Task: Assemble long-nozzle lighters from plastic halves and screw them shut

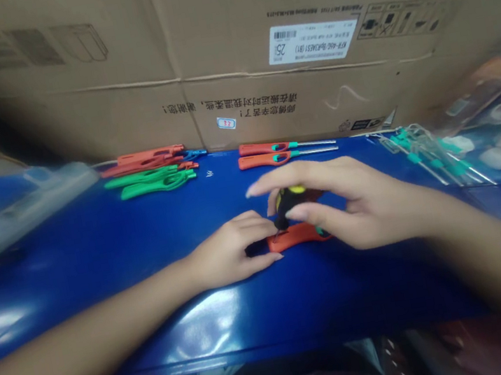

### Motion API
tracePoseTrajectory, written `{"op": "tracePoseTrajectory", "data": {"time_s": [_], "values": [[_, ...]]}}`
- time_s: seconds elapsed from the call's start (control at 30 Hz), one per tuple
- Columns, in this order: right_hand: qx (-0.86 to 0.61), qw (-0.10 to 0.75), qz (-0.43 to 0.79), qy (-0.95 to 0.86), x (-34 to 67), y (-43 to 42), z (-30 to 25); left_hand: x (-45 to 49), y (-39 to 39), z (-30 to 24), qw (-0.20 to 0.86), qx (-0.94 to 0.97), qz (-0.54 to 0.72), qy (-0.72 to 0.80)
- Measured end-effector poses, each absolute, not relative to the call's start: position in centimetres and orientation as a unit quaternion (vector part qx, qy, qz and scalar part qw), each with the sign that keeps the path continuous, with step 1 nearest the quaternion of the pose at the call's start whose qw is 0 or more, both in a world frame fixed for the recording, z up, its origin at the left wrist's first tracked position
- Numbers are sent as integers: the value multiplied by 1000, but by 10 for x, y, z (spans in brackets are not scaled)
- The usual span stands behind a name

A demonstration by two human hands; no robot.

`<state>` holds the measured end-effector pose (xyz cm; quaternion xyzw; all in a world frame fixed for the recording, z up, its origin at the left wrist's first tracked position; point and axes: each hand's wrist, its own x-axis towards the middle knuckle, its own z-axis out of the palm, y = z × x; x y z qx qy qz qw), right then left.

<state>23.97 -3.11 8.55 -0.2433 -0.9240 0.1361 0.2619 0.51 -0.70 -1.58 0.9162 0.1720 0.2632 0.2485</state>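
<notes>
Right hand is gripping a screwdriver, tip down at the orange lighter; left hand is pinching that lighter's end. Lighter is lying midway between the table's front and far edges. Carton is standing along the far edge, inside hidden; clear tray is sitting left, contents blurred.

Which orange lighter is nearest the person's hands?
The front orange lighter, between the left hand and right hand, beneath the black-and-yellow screwdriver; the other orange lighters lie farther back, near the cardboard box.
</notes>
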Motion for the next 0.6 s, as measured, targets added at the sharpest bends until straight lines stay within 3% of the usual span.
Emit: {"op": "tracePoseTrajectory", "data": {"time_s": [0.17, 0.3, 0.37, 0.5, 0.6], "values": [[-236, 309, 65, -919, 237, -33, 78, 5, -7, -17, 242, 917, 270, 166], [-227, 287, 213, -906, 235, -37, 80, 5, -7, -17, 234, 917, 271, 175], [-211, 303, 225, -902, 234, -38, 81, 5, -7, -17, 232, 918, 273, 171], [-210, 366, 60, -905, 233, -37, 78, 6, -8, -16, 247, 917, 264, 171], [-236, 365, -33, -900, 233, -37, 77, 6, -8, -14, 244, 914, 269, 179]]}}
